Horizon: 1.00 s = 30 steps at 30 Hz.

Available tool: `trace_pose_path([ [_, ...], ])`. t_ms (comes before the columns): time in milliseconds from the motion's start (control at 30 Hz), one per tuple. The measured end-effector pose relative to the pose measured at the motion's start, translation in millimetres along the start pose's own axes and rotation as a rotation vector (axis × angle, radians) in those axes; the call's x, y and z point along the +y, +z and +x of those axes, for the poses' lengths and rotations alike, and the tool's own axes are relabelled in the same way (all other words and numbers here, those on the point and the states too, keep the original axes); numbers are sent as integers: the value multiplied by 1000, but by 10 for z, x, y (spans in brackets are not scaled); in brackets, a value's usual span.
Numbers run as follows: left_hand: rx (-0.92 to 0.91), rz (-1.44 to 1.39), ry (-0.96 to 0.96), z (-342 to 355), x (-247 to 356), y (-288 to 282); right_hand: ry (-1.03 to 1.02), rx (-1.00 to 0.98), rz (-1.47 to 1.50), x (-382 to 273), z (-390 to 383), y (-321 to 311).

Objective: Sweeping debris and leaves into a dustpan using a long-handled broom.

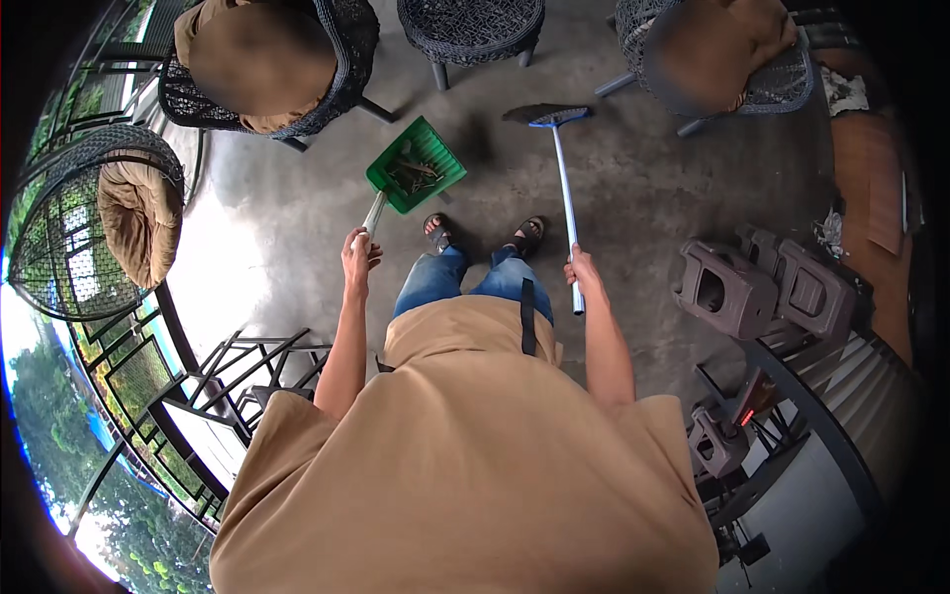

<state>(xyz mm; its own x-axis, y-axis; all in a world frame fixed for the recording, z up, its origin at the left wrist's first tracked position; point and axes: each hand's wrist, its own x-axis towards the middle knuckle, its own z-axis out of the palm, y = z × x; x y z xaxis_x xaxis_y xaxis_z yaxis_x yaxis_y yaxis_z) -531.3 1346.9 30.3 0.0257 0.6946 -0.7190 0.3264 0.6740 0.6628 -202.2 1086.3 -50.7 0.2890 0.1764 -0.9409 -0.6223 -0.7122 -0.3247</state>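
- Both forearms reach forward and down from the body, elbows bent, one on each side of the knees.
- The left hand (360, 253) is wrapped closed around the pale handle of a green dustpan (417, 164); the pan hangs tilted out in front of the left foot, just above the concrete floor (633, 188).
- Dry twigs and leaves (412, 174) lie inside the pan.
- The right hand (584, 275) is closed around the light-blue handle of a broom (561, 158), gripping near its upper end; the shaft slants forward, and the dark brush head sits on the floor ahead of the right foot.
- Dustpan and broom head are apart, with bare floor between them, both in front of the sandalled feet (485, 236).
- Woven dark chairs (471, 28) stand along the far side of the floor; two of them hold seated people in tan clothes.
- A hanging wicker egg chair (94, 223) with a tan cushion stands at the left edge, by a black metal railing (193, 391).
- Brown plastic stools (762, 287) lie tipped over on the right side, near the broom hand but clear of it.
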Motion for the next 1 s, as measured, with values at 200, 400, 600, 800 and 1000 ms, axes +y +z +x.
trace_pose_path([
  [200, 81, -128, -34, -253, -145, 247, 114, 29, -67, 572, -211, -149],
  [400, 81, -175, -61, -293, -145, 551, 137, -27, -25, 1080, -621, -608],
  [600, 14, -88, -31, -159, -20, 802, -82, 56, -277, 820, -931, -1203],
  [800, -45, -20, -5, 177, 79, 904, -454, 517, -934, 296, -1163, -1475],
  [1000, -108, 164, 67, 637, 217, 1052, -471, 617, -1184, -485, -1080, -1342],
])
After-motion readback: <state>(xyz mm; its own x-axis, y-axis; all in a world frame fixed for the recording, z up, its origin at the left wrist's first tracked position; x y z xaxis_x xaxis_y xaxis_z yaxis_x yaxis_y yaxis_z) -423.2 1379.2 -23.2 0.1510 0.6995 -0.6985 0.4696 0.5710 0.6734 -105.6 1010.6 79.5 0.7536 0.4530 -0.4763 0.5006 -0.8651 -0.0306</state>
